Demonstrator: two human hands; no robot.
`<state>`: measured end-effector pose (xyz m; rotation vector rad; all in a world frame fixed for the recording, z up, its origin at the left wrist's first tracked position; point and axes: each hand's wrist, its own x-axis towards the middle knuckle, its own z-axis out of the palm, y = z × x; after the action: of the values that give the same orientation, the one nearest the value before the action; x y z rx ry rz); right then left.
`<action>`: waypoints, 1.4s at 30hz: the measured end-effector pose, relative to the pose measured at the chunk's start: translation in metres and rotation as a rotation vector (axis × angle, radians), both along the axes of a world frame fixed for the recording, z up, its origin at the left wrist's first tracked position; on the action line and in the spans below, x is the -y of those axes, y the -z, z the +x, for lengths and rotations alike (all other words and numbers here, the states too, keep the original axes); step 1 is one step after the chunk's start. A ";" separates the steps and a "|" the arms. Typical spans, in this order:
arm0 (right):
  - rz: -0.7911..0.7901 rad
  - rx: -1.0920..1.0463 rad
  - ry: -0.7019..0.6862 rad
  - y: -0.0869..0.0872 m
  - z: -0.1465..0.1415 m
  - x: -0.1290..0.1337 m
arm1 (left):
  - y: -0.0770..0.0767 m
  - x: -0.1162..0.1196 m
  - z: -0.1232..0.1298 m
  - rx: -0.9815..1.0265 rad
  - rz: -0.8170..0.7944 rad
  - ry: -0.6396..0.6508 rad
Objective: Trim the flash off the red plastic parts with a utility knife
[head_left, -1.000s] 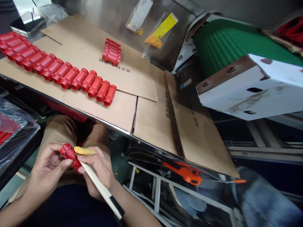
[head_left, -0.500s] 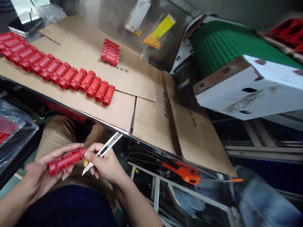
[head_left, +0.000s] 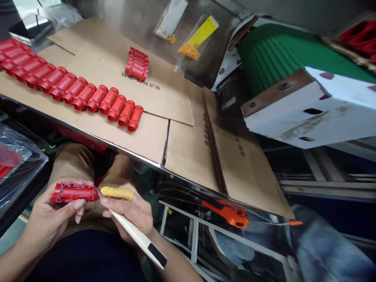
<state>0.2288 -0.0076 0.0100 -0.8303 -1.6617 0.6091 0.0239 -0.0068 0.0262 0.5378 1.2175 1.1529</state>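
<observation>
Hands meet above the lap: the left hand grips a red cylinder, while the right hand, one finger in a yellow cover, holds a cream-handled knife to its end; whether the blade touches is hard to tell. Red tubes line the cardboard-covered surface, near bagged orange pieces.

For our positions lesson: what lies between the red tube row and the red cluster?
Only brown cardboard, with black print near the red cluster, in the head view.
</observation>
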 end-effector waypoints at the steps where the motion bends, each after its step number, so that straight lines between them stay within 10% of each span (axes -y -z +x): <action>1: 0.005 -0.001 -0.006 0.001 -0.001 -0.001 | -0.002 0.000 0.001 0.002 -0.011 -0.010; 25: -0.094 -0.006 -0.060 0.002 -0.001 -0.001 | -0.009 0.001 0.008 -0.033 0.021 -0.043; 32: 0.168 0.343 -0.120 -0.005 0.010 -0.009 | 0.001 -0.014 0.001 0.048 -0.062 0.102; 38: -0.104 -0.076 -0.327 -0.010 0.005 0.007 | 0.010 -0.009 -0.003 0.037 -0.042 0.097; 42: -0.137 -0.058 0.004 -0.002 -0.001 0.010 | 0.014 0.000 -0.007 -0.243 0.202 0.053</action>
<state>0.2282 -0.0180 0.0125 -0.9064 -1.5789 0.7441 0.0167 -0.0065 0.0122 0.8781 1.2908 1.1976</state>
